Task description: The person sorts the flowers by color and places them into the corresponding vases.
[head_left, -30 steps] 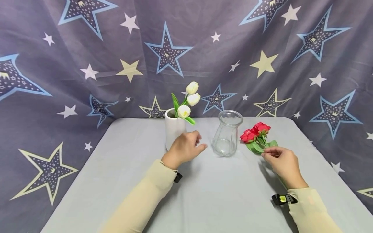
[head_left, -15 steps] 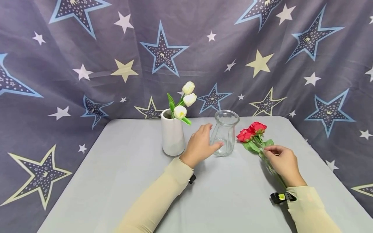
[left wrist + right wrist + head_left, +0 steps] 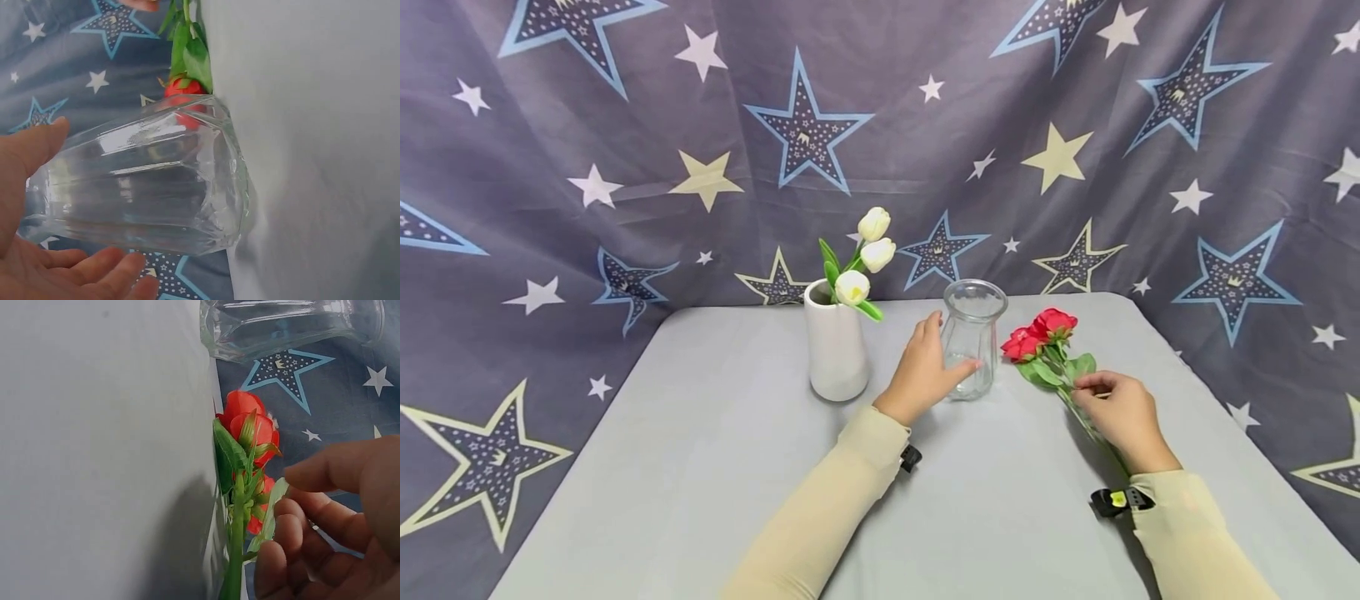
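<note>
A clear glass vase stands upright on the grey cloth. My left hand is spread at its left side, thumb in front and fingers behind. In the left wrist view the left hand has thumb and fingers on either side of the glass without closing round it. Two red roses with green leaves lie right of the vase. My right hand hovers over their stem, fingers loosely bent. In the right wrist view, thumb and fingertips are right at a pale leaf, beside the green stem.
A white vase with several white tulips stands to the left of the glass vase. Behind the table hangs a dark curtain printed with stars.
My left hand has moved right, from in front of the white vase to the glass vase, its fingers spreading. The right hand stays by the roses. The head view has shifted slightly.
</note>
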